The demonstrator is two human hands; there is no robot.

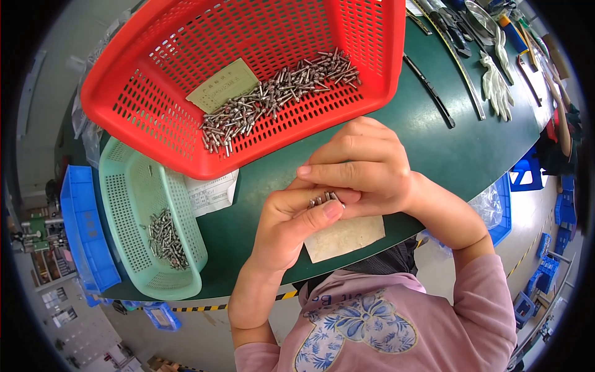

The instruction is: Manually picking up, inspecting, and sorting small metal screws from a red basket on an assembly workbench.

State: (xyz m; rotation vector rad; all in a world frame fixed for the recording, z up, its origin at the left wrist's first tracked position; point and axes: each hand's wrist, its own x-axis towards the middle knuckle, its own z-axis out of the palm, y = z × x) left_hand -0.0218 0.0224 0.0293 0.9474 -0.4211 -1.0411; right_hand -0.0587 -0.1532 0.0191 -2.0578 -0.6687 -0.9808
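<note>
My left hand [282, 226] is closed around several small metal pins [323, 199], whose ends show beside its thumb. Over it lies my right hand [365, 162], with its fingers bent and closed and their tips close to the left hand's fingers. What the right hand grips, if anything, is hidden. Both hands are above a cream-coloured sheet [347, 239] near the table's edge. Beyond them stands a red perforated basket [248, 162], where a heap of similar metal pins [279, 93] lies beside a yellowish card [223, 85].
A mint-green basket [197, 248] at the left contains more pins [166, 239]. Beside it is a blue bin [90, 229]. A printed paper [214, 192] lies partly under the red basket. Tools and a white glove [496, 87] lie at the right on the green table [427, 149].
</note>
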